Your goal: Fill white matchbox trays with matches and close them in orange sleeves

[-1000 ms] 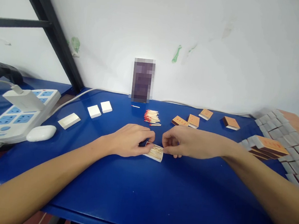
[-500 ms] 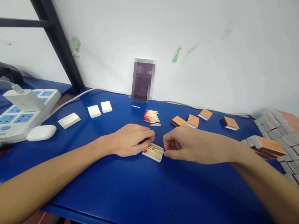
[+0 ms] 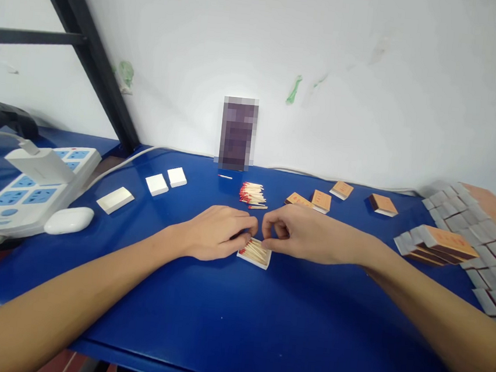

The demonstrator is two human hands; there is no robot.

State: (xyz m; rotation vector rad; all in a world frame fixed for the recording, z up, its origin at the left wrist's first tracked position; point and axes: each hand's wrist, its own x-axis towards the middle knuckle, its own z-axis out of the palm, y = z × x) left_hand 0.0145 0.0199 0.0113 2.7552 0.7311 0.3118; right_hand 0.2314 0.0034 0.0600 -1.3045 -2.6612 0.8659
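Observation:
A small white matchbox tray [image 3: 253,262] lies on the blue table, holding wooden matches [image 3: 258,251] with red heads towards the left. My left hand [image 3: 219,233] grips the tray's left upper edge, fingers closed. Over the tray's right upper corner, my right hand [image 3: 300,232] is closed in a pinch, its fingertips at the match ends. Whatever sits in that pinch is too small to make out. Just beyond both hands is a loose pile of matches [image 3: 252,194], with a single match [image 3: 258,207] at its near side.
Several orange matchboxes [image 3: 321,201] lie behind my right hand, and stacked matchboxes [image 3: 448,243] stand at the right. Left are white trays [image 3: 115,200], a white earphone case [image 3: 69,220] and a power strip [image 3: 32,188] with a plugged charger. A blurred dark rectangle [image 3: 238,135] leans on the wall.
My right hand has moved left, its fingertips now over the tray's right end instead of just outside it. My left hand and the tray have barely moved.

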